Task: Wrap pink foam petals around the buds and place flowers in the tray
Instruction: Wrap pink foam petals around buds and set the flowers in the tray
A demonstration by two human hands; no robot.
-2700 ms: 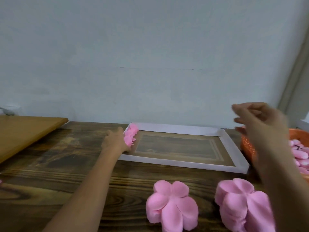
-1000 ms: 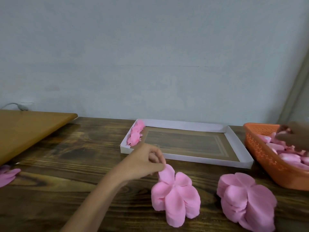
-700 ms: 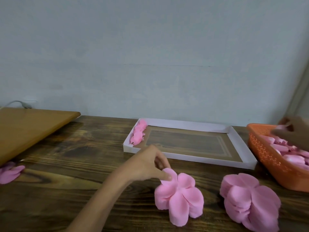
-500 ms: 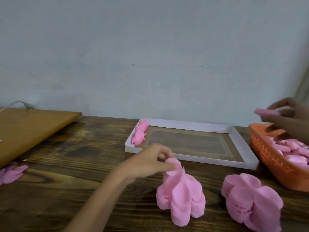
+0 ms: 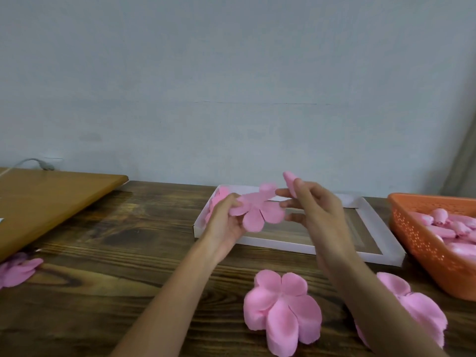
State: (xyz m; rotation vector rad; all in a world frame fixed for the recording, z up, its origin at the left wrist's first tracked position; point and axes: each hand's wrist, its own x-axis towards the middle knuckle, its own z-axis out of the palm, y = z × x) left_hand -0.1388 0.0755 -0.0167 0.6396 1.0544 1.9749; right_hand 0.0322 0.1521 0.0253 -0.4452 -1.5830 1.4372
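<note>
At the far left, a light wooden board (image 5: 51,202) lies on the dark wooden table (image 5: 116,253), with a grey cable (image 5: 33,162) behind it by the wall. A few loose pink petals (image 5: 18,271) sit at the left edge, near the board's front corner. Further right, the left hand (image 5: 224,228) is raised over the near-left corner of the white tray (image 5: 283,244) and grips a flat five-lobed petal piece (image 5: 257,212). It partly hides the finished flowers (image 5: 220,195) lying in the tray's left end. Just right of it the right hand (image 5: 316,210) pinches a pink bud (image 5: 289,180) upright in its fingertips, close beside the petal piece; I cannot tell whether the two touch. Near the viewer, one petal stack (image 5: 282,307) lies on the table, and a second stack (image 5: 422,313) is half covered by the right forearm. An orange basket (image 5: 425,243) of spare buds (image 5: 443,230) stands at the far right. Half a second ago the left hand was pinching that petal piece off the near stack on the table, and the right hand held the bud above the basket. Both have since come together over the tray.
</note>
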